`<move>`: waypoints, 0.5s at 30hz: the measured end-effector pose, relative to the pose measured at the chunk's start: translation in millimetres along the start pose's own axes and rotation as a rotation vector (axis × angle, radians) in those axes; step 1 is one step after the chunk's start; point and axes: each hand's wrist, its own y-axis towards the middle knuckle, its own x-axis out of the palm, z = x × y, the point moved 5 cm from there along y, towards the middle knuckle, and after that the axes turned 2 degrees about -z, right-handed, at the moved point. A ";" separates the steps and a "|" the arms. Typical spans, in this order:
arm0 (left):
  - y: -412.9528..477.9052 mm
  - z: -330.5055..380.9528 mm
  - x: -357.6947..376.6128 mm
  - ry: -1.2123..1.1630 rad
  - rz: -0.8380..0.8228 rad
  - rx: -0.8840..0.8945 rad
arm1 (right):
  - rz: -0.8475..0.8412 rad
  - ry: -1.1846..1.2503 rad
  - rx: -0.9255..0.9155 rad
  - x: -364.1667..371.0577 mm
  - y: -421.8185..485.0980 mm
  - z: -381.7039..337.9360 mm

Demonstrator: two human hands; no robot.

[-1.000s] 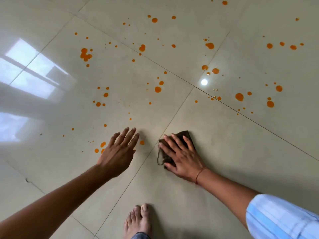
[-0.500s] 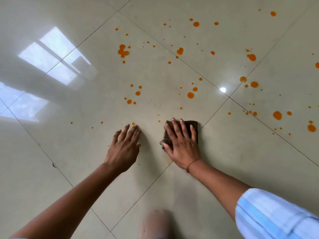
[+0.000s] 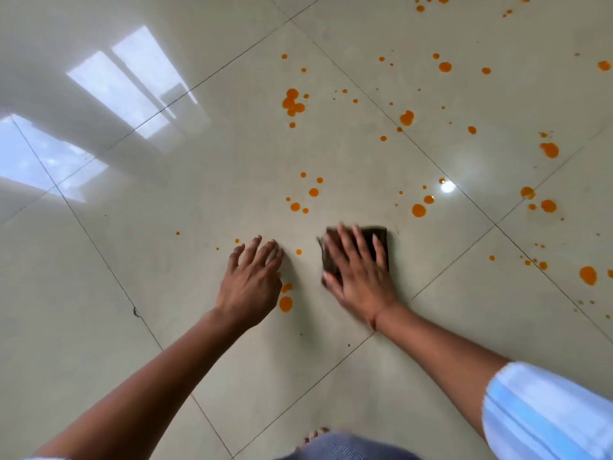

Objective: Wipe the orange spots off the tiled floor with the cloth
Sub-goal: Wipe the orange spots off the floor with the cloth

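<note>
Cloth (image 3: 378, 239) dark, mostly hidden under right hand (image 3: 360, 273); only far edge and corners show, slightly blurred. Right hand flat, fingers spread, pressing cloth to tiled floor (image 3: 166, 260). Left hand (image 3: 252, 283) open, empty, fingertips on floor beside it, part-covering orange spots (image 3: 286, 303). Toes (image 3: 316, 433) barely visible at bottom edge. Versus half second ago: cloth farther from tile joint, nearer the spots beyond it.

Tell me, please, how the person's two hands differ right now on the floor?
The right hand presses flat on the dark cloth; the left hand is bare, holding nothing. The right hand's fingers are spread, the left hand's closer together. Both are palm-down on the tiled floor near orange spots.
</note>
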 end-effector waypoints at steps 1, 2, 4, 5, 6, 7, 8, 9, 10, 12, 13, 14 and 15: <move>-0.7 1.4 -0.8 0.000 -0.016 0.019 | -0.011 -0.012 -0.042 6.3 -27.3 -2.1; -0.7 2.5 -2.3 0.004 -0.033 0.032 | -0.039 -0.020 -0.070 9.3 -48.1 -3.3; -1.1 4.8 -5.1 0.026 -0.062 0.051 | -0.079 -0.050 -0.091 11.2 -60.7 0.7; -0.6 3.8 -6.3 0.044 -0.078 0.060 | -0.094 -0.058 -0.104 7.9 -53.0 1.4; 0.3 2.6 -6.3 0.061 -0.083 0.069 | -0.108 -0.074 -0.114 3.7 -39.3 1.7; 0.8 1.4 -5.1 0.082 -0.088 0.079 | -0.110 -0.082 -0.117 -0.5 -22.0 2.1; 0.3 1.4 -3.6 0.098 -0.098 0.090 | -0.103 -0.075 -0.108 -3.7 -2.3 3.4; -1.1 1.5 -1.6 0.111 -0.105 0.096 | -0.106 -0.062 -0.090 -6.9 17.9 6.2; -0.2 0.1 0.5 0.120 -0.092 0.092 | -0.094 -0.054 -0.062 -9.7 36.0 9.5; 0.1 -3.7 6.0 0.128 -0.076 0.071 | -0.058 -0.028 -0.002 -8.0 48.4 7.6; -0.8 -5.3 8.5 0.114 -0.073 0.057 | -0.030 -0.022 -0.009 -4.5 41.8 1.8; -2.0 -5.3 9.5 0.083 -0.067 0.044 | -0.014 -0.028 -0.069 -0.3 27.0 -7.7; -5.7 -4.4 8.2 0.042 -0.065 0.028 | -0.027 -0.032 -0.155 5.5 4.3 -19.4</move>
